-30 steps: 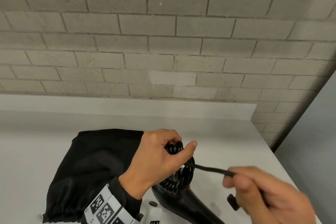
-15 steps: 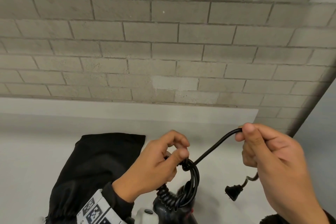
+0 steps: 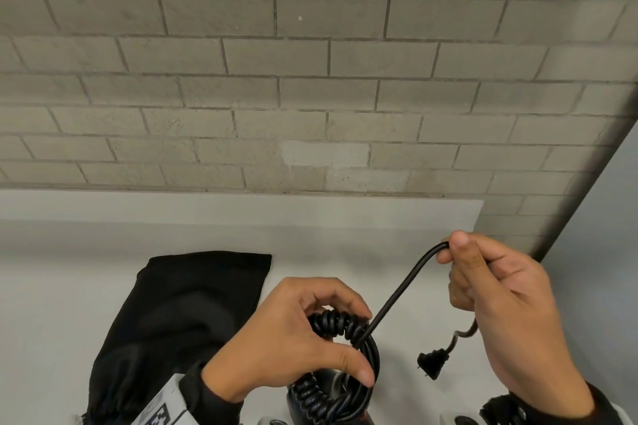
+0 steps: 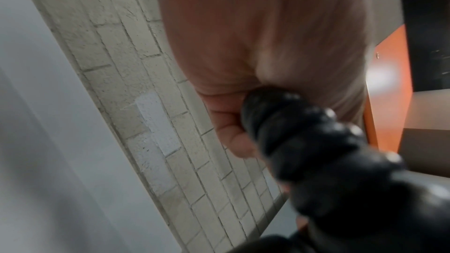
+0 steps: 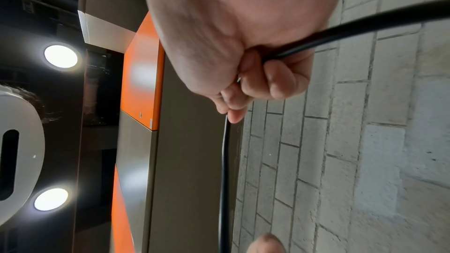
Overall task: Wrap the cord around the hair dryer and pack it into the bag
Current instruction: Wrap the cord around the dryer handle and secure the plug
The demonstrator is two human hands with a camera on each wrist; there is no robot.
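Observation:
My left hand grips the black hair dryer's handle, with the coiled cord looped round it under my fingers. The dryer's body is mostly below the head view's bottom edge. A straight stretch of cord runs up and right to my right hand, which pinches it in a closed fist. The plug dangles below that hand. The black cloth bag lies flat on the white table to the left. In the left wrist view the coiled cord fills the foreground; the right wrist view shows the cord in my fist.
A grey brick wall rises behind the table. The table's right edge ends near a grey panel. Orange and brown panels and ceiling lights show in the wrist views.
My right hand has swung the cord from low on the right up and over the handle, and now holds it high. The left hand has kept its grip and shifted slightly.

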